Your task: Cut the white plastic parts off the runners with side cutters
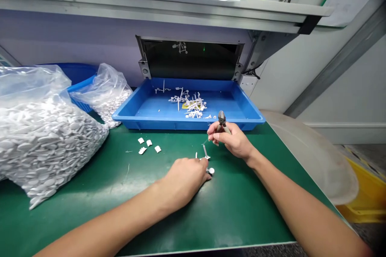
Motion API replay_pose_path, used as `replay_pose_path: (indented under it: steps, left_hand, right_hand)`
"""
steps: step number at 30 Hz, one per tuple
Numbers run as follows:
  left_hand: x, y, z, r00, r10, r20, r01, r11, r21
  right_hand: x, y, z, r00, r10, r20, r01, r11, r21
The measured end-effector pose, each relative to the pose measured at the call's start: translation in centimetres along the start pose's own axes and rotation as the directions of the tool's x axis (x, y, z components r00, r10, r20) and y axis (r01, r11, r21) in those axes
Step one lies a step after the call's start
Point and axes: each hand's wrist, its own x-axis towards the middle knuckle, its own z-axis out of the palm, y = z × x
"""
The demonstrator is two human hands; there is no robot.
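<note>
My left hand (185, 178) is closed on a white plastic sprue (206, 151) just above the green table. A thin stem rises from the sprue and a small round piece (211, 171) sticks out by the thumb; the rest is hidden under my fingers. To the right, my right hand (233, 142) grips a pair of side cutters (222, 119) by the handles, with the metal jaws pointing up and away, apart from the sprue. Several small white parts (149, 143) lie loose on the table, left of my hands.
A blue tray (189, 123) with white sprues (195, 106) stands at the back, below a dark conveyor belt (193, 62) carrying another sprue. Clear bags of white parts (51, 140) fill the left side. A metal shelf (150, 8) crosses overhead.
</note>
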Motion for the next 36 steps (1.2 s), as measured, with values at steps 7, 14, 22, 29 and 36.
replay_pose_path:
  steps: [7, 14, 22, 29, 36]
  left_hand:
    - [0.2, -4.8, -2.1, 0.99, -0.067, 0.124, 0.138, 0.655, -0.743]
    - [-0.4, -7.1, -4.1, 0.975, -0.205, -0.09, -0.022, 0.313, -0.95]
    - [-0.8, -7.7, -3.3, 0.934, -0.197, -0.299, -0.025, 0.797, -0.603]
    - [-0.6, -6.9, -2.1, 0.926, -0.176, -0.334, -0.005, 0.879, -0.477]
    - [-0.5, -6.6, -1.8, 0.934, -0.173, -0.312, 0.009, 0.886, -0.464]
  right_hand:
    - [-0.2, -1.6, -0.6, 0.987, -0.106, -0.122, 0.042, 0.896, -0.442]
    - [-1.7, -3.2, 1.2, 0.892, -0.452, 0.027, 0.299, 0.543, -0.784]
    - [-1.7, -0.7, 4.2, 0.977, -0.153, 0.15, 0.195, 0.343, -0.919]
    - [-1.6, 0.0, 4.3, 0.983, -0.114, 0.142, 0.167, 0.246, -0.955]
    - [-1.9, -0.1, 4.4, 0.982, -0.088, 0.168, 0.183, 0.202, -0.962]
